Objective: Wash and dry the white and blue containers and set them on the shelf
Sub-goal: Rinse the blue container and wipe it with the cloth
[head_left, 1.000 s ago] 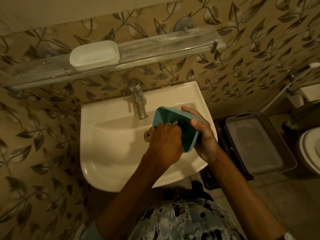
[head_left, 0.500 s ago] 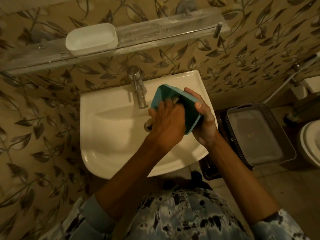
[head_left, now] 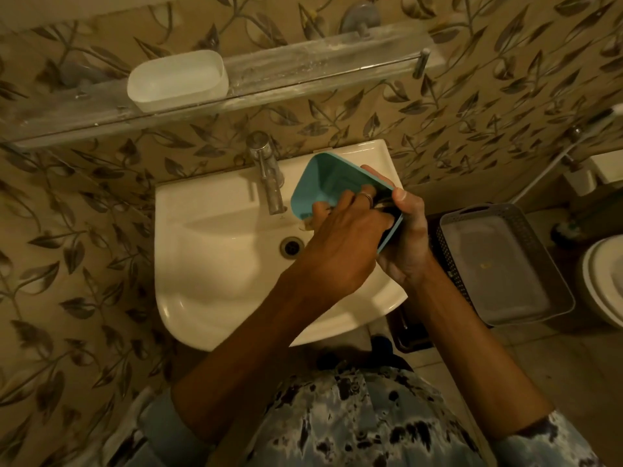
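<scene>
**Blue container held over the sink**

From the head camera we see the blue container (head_left: 323, 183) tipped on its side above the sink (head_left: 219, 264), just right of the tap (head_left: 269, 183). Our right hand (head_left: 408, 237) grips its right edge, thumb over the rim. Our left hand (head_left: 340, 244) reaches inside it; we cannot tell if the fingers hold anything. The white container (head_left: 175, 80) sits on the shelf (head_left: 303, 65) above the sink. A grey basket (head_left: 499, 264) stands right of the sink.

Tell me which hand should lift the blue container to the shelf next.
Right, probably: the right hand grips the blue container by its edge, while the left hand only reaches inside it.
</scene>
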The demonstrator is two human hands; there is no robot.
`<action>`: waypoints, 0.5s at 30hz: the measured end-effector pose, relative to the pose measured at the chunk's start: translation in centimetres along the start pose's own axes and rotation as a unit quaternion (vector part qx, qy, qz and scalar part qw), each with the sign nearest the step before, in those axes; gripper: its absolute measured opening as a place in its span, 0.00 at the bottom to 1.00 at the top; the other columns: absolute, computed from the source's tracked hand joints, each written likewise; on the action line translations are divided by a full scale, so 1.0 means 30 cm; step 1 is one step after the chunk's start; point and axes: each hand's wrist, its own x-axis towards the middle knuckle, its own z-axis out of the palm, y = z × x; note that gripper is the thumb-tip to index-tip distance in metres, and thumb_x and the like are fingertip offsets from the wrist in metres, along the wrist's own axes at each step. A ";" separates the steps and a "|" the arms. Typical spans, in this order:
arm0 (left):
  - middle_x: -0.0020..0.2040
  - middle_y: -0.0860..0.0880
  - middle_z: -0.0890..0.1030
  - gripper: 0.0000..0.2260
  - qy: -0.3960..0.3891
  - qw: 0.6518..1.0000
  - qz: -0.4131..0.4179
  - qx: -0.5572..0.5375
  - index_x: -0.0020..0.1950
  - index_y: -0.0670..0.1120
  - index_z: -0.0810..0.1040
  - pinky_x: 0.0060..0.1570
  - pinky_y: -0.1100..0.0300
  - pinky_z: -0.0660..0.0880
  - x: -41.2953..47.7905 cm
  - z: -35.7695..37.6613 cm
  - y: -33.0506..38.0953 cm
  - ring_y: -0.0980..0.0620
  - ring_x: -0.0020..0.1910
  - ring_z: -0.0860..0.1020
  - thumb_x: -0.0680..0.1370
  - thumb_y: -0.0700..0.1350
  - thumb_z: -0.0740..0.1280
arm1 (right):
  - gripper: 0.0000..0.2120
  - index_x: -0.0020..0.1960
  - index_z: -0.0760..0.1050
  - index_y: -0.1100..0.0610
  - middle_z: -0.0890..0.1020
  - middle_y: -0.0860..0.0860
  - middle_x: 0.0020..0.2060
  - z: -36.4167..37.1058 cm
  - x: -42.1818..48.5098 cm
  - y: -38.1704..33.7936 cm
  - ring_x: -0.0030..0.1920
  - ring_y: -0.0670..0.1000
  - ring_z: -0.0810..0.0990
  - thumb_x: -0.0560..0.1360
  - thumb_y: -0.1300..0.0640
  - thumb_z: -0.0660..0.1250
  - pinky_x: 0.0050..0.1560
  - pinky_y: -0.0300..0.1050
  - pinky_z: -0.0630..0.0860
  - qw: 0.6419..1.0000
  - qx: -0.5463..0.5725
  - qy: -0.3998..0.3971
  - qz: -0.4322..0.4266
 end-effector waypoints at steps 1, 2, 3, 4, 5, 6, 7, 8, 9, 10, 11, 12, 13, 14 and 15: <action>0.66 0.45 0.68 0.26 0.007 0.999 -0.008 0.033 0.64 0.52 0.72 0.57 0.46 0.61 0.002 0.001 -0.002 0.44 0.63 0.66 0.69 0.35 0.71 | 0.53 0.72 0.65 0.60 0.66 0.66 0.71 0.002 0.000 0.000 0.70 0.66 0.68 0.55 0.35 0.77 0.70 0.66 0.64 1.000 0.001 -0.001 0.001; 0.68 0.44 0.66 0.28 0.010 0.998 -0.025 0.062 0.65 0.52 0.71 0.57 0.44 0.61 0.007 0.000 -0.004 0.42 0.64 0.65 0.68 0.36 0.72 | 0.53 0.72 0.65 0.60 0.67 0.65 0.71 0.001 0.002 -0.002 0.70 0.65 0.68 0.55 0.35 0.77 0.70 0.66 0.65 1.000 -0.001 -0.003 -0.001; 0.69 0.43 0.64 0.29 0.007 0.995 -0.050 0.086 0.66 0.51 0.70 0.59 0.42 0.60 0.015 -0.006 -0.008 0.41 0.66 0.63 0.67 0.38 0.73 | 0.51 0.71 0.66 0.59 0.67 0.65 0.70 -0.001 0.004 -0.006 0.70 0.65 0.68 0.56 0.35 0.76 0.70 0.66 0.66 1.000 -0.009 -0.009 -0.005; 0.71 0.41 0.62 0.30 0.000 0.991 -0.081 0.103 0.66 0.50 0.69 0.61 0.40 0.58 0.022 -0.014 -0.016 0.39 0.68 0.61 0.66 0.41 0.75 | 0.50 0.71 0.67 0.58 0.68 0.64 0.70 -0.005 0.006 -0.011 0.70 0.65 0.68 0.56 0.34 0.76 0.69 0.65 0.67 1.000 -0.023 -0.017 -0.010; 0.73 0.40 0.61 0.30 -0.006 0.987 -0.108 0.116 0.66 0.48 0.69 0.63 0.37 0.57 0.029 -0.023 -0.028 0.38 0.70 0.60 0.66 0.43 0.76 | 0.48 0.70 0.67 0.56 0.68 0.63 0.70 -0.008 0.010 -0.018 0.69 0.65 0.68 0.57 0.34 0.75 0.67 0.64 0.69 0.999 -0.041 -0.024 -0.016; 0.74 0.40 0.60 0.30 -0.008 0.985 -0.126 0.122 0.66 0.48 0.69 0.65 0.36 0.56 0.034 -0.030 -0.039 0.38 0.71 0.59 0.66 0.44 0.75 | 0.46 0.69 0.68 0.55 0.68 0.63 0.69 -0.010 0.011 -0.025 0.68 0.65 0.69 0.58 0.33 0.74 0.67 0.63 0.69 0.998 -0.053 -0.026 -0.020; 0.74 0.40 0.59 0.29 -0.007 0.984 -0.131 0.122 0.66 0.48 0.69 0.66 0.36 0.55 0.036 -0.032 -0.047 0.38 0.71 0.59 0.67 0.45 0.75 | 0.46 0.69 0.68 0.55 0.68 0.63 0.69 -0.012 0.012 -0.031 0.68 0.65 0.69 0.58 0.33 0.74 0.66 0.63 0.69 0.998 -0.057 -0.024 -0.023; 0.74 0.40 0.60 0.28 -0.005 0.984 -0.130 0.121 0.66 0.48 0.69 0.66 0.37 0.56 0.034 -0.029 -0.046 0.38 0.71 0.59 0.68 0.44 0.74 | 0.45 0.68 0.68 0.56 0.68 0.64 0.69 -0.016 0.015 -0.034 0.66 0.65 0.70 0.58 0.33 0.74 0.66 0.63 0.68 0.998 -0.059 -0.021 -0.025; 0.74 0.40 0.60 0.27 -0.006 0.984 -0.132 0.119 0.67 0.47 0.69 0.66 0.37 0.56 0.029 -0.024 -0.041 0.37 0.71 0.59 0.70 0.44 0.73 | 0.45 0.68 0.69 0.56 0.68 0.65 0.69 -0.020 0.019 -0.036 0.65 0.64 0.70 0.58 0.33 0.74 0.66 0.64 0.68 0.998 -0.061 -0.019 -0.026; 0.73 0.40 0.62 0.25 -0.010 0.983 -0.137 0.118 0.66 0.47 0.69 0.65 0.38 0.58 0.019 -0.019 -0.035 0.38 0.70 0.60 0.71 0.44 0.72 | 0.45 0.68 0.69 0.56 0.68 0.65 0.69 -0.022 0.025 -0.038 0.65 0.63 0.71 0.58 0.33 0.74 0.66 0.64 0.68 0.997 -0.066 -0.019 -0.027; 0.71 0.41 0.64 0.23 -0.014 0.983 -0.141 0.118 0.66 0.47 0.69 0.64 0.40 0.59 0.008 -0.015 -0.030 0.38 0.70 0.61 0.72 0.43 0.71 | 0.45 0.67 0.69 0.56 0.69 0.65 0.68 -0.024 0.030 -0.040 0.64 0.63 0.71 0.58 0.33 0.73 0.66 0.63 0.68 0.997 -0.071 -0.020 -0.029; 0.70 0.43 0.67 0.21 -0.018 0.983 -0.140 0.117 0.65 0.48 0.70 0.63 0.40 0.60 0.002 -0.011 -0.025 0.39 0.69 0.61 0.73 0.43 0.70 | 0.45 0.67 0.69 0.56 0.69 0.65 0.68 -0.027 0.036 -0.042 0.64 0.63 0.71 0.58 0.33 0.73 0.66 0.63 0.68 0.996 -0.075 -0.021 -0.033; 0.69 0.44 0.68 0.20 -0.023 0.984 -0.135 0.114 0.64 0.48 0.71 0.63 0.41 0.59 -0.005 -0.008 -0.021 0.39 0.69 0.61 0.73 0.43 0.69 | 0.44 0.67 0.69 0.56 0.70 0.65 0.67 -0.029 0.041 -0.042 0.64 0.64 0.71 0.58 0.33 0.73 0.65 0.63 0.68 0.996 -0.079 -0.024 -0.035; 0.68 0.45 0.70 0.20 -0.030 0.985 -0.128 0.108 0.63 0.49 0.72 0.64 0.41 0.59 -0.013 -0.007 -0.014 0.40 0.69 0.61 0.73 0.42 0.69 | 0.44 0.66 0.70 0.56 0.70 0.65 0.67 -0.030 0.045 -0.041 0.64 0.65 0.71 0.58 0.33 0.73 0.65 0.63 0.68 0.996 -0.081 -0.025 -0.036; 0.68 0.46 0.70 0.19 -0.036 0.988 -0.117 0.099 0.63 0.49 0.73 0.64 0.42 0.58 -0.020 -0.005 -0.004 0.41 0.69 0.60 0.73 0.42 0.69 | 0.43 0.66 0.70 0.56 0.71 0.65 0.66 -0.030 0.049 -0.039 0.64 0.65 0.71 0.58 0.33 0.73 0.65 0.63 0.68 0.996 -0.080 -0.028 -0.036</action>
